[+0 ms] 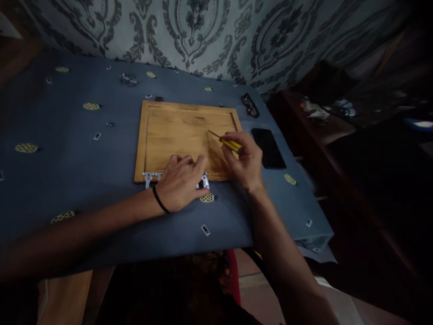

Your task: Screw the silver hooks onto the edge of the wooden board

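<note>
Grasping a yellow-handled metal screwdriver (231,144) in right hand (247,159), above the rectangular light-brown wooden panel (176,131), flat on the blue-covered counter (77,167). Resting left hand (182,183) over silver metal hinges (148,179) at the near edge, apparently steadying them; cannot tell if gripping.

A yellow screwdriver (232,145) tilts over the wooden panel (179,133).

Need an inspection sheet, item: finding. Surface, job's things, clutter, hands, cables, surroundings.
Surface: blue pineapple-print cloth.
Job's things: wooden panel, lying flat; metal hinges along its near edge; yellow-handled screwdriver.
Clutter: phone and glasses right of the panel; small metal pieces beyond its far-left corner.
Hands: left hand over the hinges; right hand holding the screwdriver over the panel.
Cables: cannot tell; pale clump at right too dim.
Surroundings: patterned backdrop behind; dark furniture at right.
</note>
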The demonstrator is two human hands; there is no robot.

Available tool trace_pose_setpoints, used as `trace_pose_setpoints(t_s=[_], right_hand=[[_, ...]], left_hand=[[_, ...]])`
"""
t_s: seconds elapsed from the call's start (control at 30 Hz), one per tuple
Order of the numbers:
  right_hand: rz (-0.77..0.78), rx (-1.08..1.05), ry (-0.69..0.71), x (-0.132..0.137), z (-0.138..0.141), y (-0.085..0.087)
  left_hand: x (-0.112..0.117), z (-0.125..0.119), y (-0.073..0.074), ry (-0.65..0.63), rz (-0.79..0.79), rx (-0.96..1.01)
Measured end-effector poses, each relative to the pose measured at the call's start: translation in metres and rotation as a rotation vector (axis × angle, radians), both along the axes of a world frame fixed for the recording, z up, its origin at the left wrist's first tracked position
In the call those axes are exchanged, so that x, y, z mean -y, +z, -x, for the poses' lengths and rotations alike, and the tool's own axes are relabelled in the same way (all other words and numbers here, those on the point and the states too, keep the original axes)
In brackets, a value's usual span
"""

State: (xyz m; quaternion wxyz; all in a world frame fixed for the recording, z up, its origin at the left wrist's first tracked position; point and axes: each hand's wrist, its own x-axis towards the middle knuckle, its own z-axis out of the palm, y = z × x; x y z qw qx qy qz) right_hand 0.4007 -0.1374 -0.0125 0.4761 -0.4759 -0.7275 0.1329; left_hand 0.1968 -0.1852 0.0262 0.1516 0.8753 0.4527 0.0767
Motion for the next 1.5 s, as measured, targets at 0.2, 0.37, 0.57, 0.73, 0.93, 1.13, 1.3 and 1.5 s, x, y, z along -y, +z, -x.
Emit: trace_pose_setpoints(t_s=[0.2, 0.37, 0.57, 0.73, 0.93, 1.13, 1.3, 1.5], right_hand=[[0.222, 0.458, 0.240, -0.003, -0.017, -0.005], [0.253, 0.530, 0.270, -0.004, -0.021, -0.004], [0.156, 0.492, 0.205, -0.012, -0.012, 0.003], [0.083, 0.371, 0.292, -0.033, 0.031, 0.038], [0.178, 0.522, 0.568, -0.071, 0.139, 0.063], [0.187, 0.681, 0.619, -0.117, 0.225, 0.033], [0.187, 0.793, 0.641, -0.130, 0.253, 0.019], [0.196, 0.862, 0.607, -0.131, 0.265, 0.011]], left_hand=[[0.000, -0.001, 0.001, -0.015, 0.008, -0.023], [-0.001, 0.000, -0.001, -0.014, -0.010, -0.002], [0.000, 0.002, -0.001, -0.035, 0.006, 0.029], [-0.001, 0.004, -0.005, -0.042, -0.024, 0.056], [-0.001, 0.006, -0.004, -0.053, -0.029, 0.085], [-0.003, 0.007, -0.007, -0.071, -0.036, 0.088], [-0.003, 0.007, -0.008, -0.089, -0.055, 0.091], [-0.002, 0.011, -0.005, -0.095, -0.060, 0.100]])
